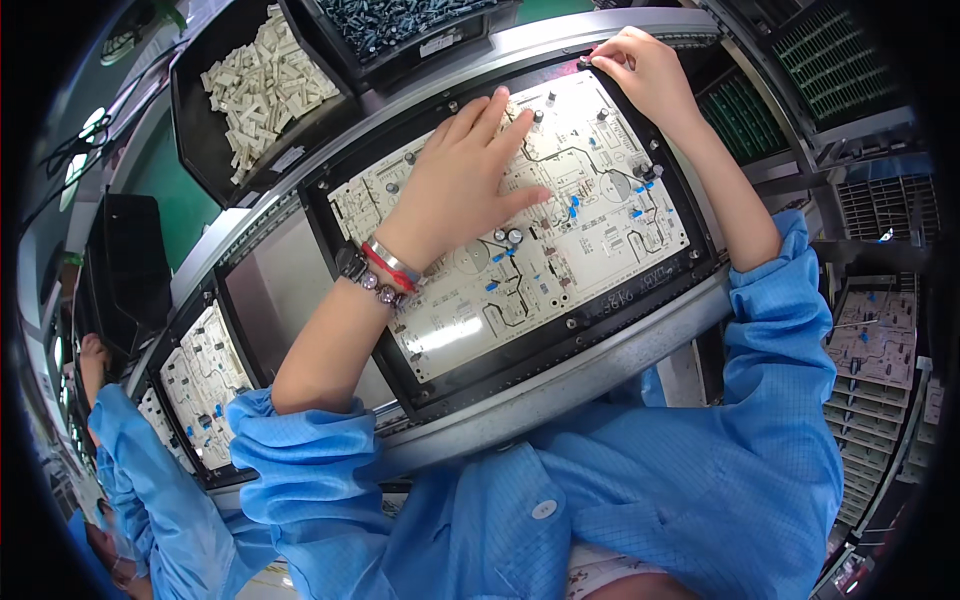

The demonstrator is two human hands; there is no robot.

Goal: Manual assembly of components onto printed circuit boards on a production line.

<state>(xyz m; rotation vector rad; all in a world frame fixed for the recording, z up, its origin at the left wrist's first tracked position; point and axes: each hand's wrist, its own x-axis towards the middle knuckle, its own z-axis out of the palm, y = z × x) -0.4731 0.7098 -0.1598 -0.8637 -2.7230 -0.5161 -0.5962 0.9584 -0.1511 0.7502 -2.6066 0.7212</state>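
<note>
Your left hand (465, 185) hides part of the white circuit board (590, 250). Dark item (585, 62) at your right hand (645, 78): too small to identify. Blue-black parts (395, 20): cropped by top edge.

Circuit board (590, 250) is showing off-white with black traces, blue dots. Frame (635, 303) is reading black. Right sleeve (785, 310) is showing bright blue, fine dark grid. Far left bin (187, 130) is reading black, connectors (265, 90) ivory; far small parts (400, 22) are showing dark blue. Wristband (392, 262) is showing red.
</note>
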